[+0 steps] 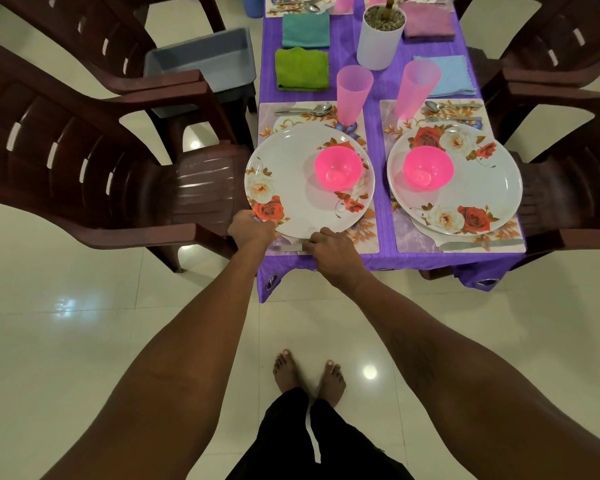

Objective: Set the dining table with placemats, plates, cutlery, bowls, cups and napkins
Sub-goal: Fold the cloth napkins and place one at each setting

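Observation:
A white floral plate point(298, 188) with a pink bowl point(338, 168) on it lies on the near left placemat point(364, 233) and hangs over the table's left edge. My left hand point(252, 228) grips the plate's near left rim. My right hand point(329, 245) is curled at the near rim, over a knife point(288, 248) that lies on the placemat; whether it holds the knife or the plate I cannot tell. A pink cup point(354, 93), spoon and fork point(305, 110) sit behind the plate. The right setting has a plate point(482, 188), bowl point(427, 169), cup point(417, 88) and knife point(482, 244).
Folded napkins lie further back: green point(301, 69), teal point(305, 29), blue point(452, 76), mauve point(428, 24). A white pot point(380, 38) stands mid-table. Brown plastic chairs point(101, 174) flank the purple-clothed table point(374, 133). A grey bin point(205, 60) sits on a left chair.

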A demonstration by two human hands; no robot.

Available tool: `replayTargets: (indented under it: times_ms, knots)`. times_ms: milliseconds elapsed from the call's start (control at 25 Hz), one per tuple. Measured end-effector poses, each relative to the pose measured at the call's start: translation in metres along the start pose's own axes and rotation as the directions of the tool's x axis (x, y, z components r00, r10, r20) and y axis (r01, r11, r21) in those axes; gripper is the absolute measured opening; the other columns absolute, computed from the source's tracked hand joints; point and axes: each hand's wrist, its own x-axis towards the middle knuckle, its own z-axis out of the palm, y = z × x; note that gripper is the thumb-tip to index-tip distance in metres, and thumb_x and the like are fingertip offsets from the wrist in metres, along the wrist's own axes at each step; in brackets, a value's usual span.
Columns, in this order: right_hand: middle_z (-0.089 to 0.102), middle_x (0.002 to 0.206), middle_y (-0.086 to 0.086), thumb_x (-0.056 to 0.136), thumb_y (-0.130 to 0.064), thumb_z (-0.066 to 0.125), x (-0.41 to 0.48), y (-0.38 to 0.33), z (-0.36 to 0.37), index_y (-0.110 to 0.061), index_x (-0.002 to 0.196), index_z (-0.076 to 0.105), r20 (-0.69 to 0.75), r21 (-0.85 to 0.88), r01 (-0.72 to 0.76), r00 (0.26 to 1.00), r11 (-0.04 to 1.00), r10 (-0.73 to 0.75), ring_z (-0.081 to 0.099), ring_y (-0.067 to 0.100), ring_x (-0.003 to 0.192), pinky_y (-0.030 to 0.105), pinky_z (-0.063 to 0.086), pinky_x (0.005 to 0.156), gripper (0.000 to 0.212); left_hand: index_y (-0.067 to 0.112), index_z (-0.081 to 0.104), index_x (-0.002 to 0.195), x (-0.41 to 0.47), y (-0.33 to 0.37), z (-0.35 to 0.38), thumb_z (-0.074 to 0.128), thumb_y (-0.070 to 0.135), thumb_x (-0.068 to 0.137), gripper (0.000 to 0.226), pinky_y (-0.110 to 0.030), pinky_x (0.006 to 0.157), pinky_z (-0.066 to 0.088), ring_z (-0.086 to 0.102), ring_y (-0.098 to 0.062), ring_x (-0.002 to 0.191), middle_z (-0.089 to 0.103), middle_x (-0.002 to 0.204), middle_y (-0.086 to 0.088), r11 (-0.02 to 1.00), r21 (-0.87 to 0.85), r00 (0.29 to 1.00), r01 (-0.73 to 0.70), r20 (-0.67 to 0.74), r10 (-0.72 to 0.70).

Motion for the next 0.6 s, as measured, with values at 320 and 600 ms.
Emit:
replayTargets:
  times_ms: [320,600]
  knots:
    - [0.075,0.096,0.008,0.091,-0.014,0.072,0.001,-0.006,0.007,-0.011,0.108,0.078,-0.014,-0.008,0.013,1.000,1.000,-0.014,0.064,0.026,0.087,0.038,0.055,0.067,0.019,0.016,0.073,0.098,-0.004,-0.005,-0.005,0.092,0.020,0.074,0.030,-0.044,0.077,0.065,0.076,-0.021,0.084,0.077,0.097,-0.004,1.000,-0.008,1.000,0.009,-0.018,-0.010]
    - [0.075,0.103,0.008,0.089,-0.018,0.077,-0.001,-0.005,0.012,-0.012,0.114,0.076,-0.024,-0.011,0.003,1.000,1.000,-0.003,0.065,0.026,0.093,0.039,0.056,0.073,0.026,0.012,0.071,0.102,-0.009,0.001,-0.007,0.089,0.018,0.079,0.030,-0.033,0.072,0.064,0.073,-0.018,0.086,0.073,0.099,-0.002,1.000,-0.005,1.000,-0.007,-0.025,0.007]
